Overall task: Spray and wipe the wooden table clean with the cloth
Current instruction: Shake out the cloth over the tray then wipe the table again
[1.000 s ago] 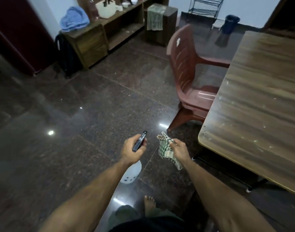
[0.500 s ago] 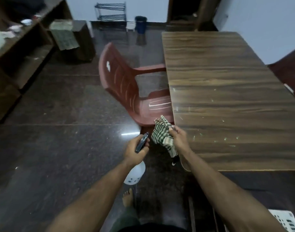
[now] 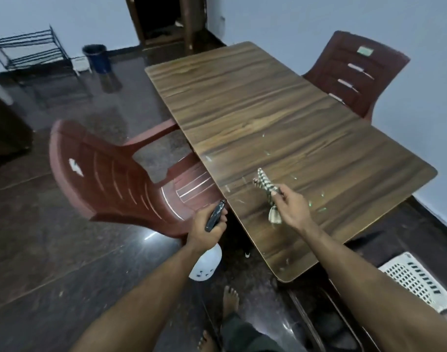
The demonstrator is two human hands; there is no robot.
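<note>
Since the earlier frames the table has been approached: the view was swung right from open floor, and the wooden table (image 3: 280,128) is now centred, with both hands brought up to its near-left edge.

Head view, only one supplied:
- Right hand (image 3: 289,208) is held over the tabletop near the near-left edge; the checked cloth (image 3: 268,191) is pinched in its fingers, bunched, one end hanging. Contact with the wood cannot be told.
- Left hand (image 3: 207,227) is curled round a dark slim item (image 3: 214,215), just off the table edge, above the red chair (image 3: 121,179). A white bottle-like body (image 3: 207,265) is seen below that hand, so it is probably the sprayer.
- Pale flecks (image 3: 316,208) are scattered on the near half of the top.

Judged: nothing wiped yet; spraying is the step in hand.

Far right, a second chair (image 3: 354,74); near right, a white basket (image 3: 418,280).
</note>
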